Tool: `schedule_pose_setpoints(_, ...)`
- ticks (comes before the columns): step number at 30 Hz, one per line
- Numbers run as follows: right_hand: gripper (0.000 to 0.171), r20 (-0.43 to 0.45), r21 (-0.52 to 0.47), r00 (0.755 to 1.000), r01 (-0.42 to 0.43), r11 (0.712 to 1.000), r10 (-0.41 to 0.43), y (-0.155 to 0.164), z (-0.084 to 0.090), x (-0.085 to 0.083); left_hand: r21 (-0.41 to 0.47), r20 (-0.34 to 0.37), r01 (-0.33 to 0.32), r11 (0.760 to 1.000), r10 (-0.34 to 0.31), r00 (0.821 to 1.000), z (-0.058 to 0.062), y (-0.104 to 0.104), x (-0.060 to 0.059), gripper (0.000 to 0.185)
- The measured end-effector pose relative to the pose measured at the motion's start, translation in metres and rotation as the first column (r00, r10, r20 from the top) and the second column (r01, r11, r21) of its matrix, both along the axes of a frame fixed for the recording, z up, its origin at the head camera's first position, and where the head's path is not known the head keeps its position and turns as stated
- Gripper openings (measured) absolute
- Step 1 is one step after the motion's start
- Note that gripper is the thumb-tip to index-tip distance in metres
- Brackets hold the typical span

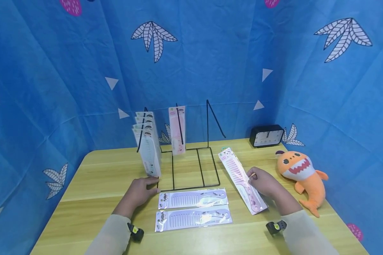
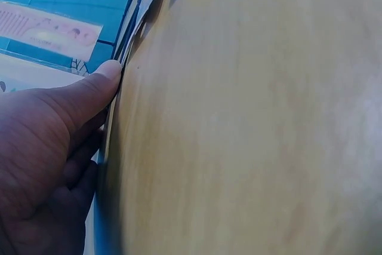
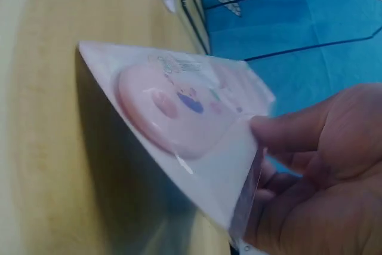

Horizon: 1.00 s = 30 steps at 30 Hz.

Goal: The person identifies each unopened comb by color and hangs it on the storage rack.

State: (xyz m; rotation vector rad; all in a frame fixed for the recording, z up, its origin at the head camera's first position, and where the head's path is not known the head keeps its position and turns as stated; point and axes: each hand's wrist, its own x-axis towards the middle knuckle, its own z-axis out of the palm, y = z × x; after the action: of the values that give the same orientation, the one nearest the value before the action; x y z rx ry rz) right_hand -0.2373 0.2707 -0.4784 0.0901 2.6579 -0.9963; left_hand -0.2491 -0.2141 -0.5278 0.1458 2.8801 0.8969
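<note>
My right hand point(image 1: 264, 181) pinches the edge of a pink comb in a clear packet point(image 1: 239, 180), right of a black wire rack point(image 1: 187, 187). In the right wrist view the packet point(image 3: 179, 108) is tilted, one end near the table, with thumb and fingers at its side edge. My left hand point(image 1: 140, 193) holds the rack's front left corner; in the left wrist view the thumb point(image 2: 98, 91) lies against the wire. Several packaged combs point(image 1: 148, 152) hang on the rack's left hook, one pink comb point(image 1: 177, 132) on its middle hook. The right hook point(image 1: 215, 118) bears nothing.
Two packaged purple combs point(image 1: 193, 198) lie flat in front of the rack, one nearer the front edge. A black clock point(image 1: 267, 136) stands at the back right, and an orange plush shark point(image 1: 306, 179) lies by the right edge. Blue patterned cloth point(image 1: 191, 71) hangs behind the table.
</note>
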Motion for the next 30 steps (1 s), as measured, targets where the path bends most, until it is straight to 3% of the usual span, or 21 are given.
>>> schedule_pose_setpoints(4,0.016,-0.035,-0.100,0.999,0.036,0.994,-0.039,0.004,0.008,0.002,-0.004,-0.007,0.004,1.000,-0.004,1.000,-0.001,-0.001,-0.001,0.047)
schedule_pose_setpoints(7,0.015,-0.058,-0.228,0.995,0.067,0.971,-0.082,0.006,0.013,0.003,-0.005,-0.009,0.008,1.000,-0.008,1.000,-0.002,-0.001,-0.001,0.048)
schedule_pose_setpoints(10,0.014,-0.092,-0.374,0.991,0.058,0.925,-0.099,0.007,0.017,0.005,-0.005,-0.003,0.007,1.000,-0.007,1.000,-0.003,-0.001,0.000,0.048)
schedule_pose_setpoints(15,0.017,-0.172,-0.537,0.983,-0.044,0.842,-0.059,0.009,0.021,0.010,-0.005,0.008,-0.003,1.000,0.003,1.000,-0.001,0.000,0.001,0.048)
schedule_pose_setpoints(18,0.020,-0.223,-0.565,0.974,-0.106,0.818,-0.028,0.010,0.021,0.013,-0.006,0.008,-0.007,1.000,0.007,1.000,-0.002,-0.001,0.000,0.049)
schedule_pose_setpoints(23,0.025,-0.295,-0.557,0.955,-0.184,0.810,0.014,0.004,0.023,0.018,0.001,0.016,-0.017,1.000,0.017,1.000,-0.003,-0.001,-0.002,0.049)
schedule_pose_setpoints(30,0.017,-0.377,-0.564,0.922,-0.302,0.769,0.086,-0.020,0.029,0.026,0.006,0.025,-0.018,1.000,0.018,1.000,-0.003,-0.001,-0.001,0.050)
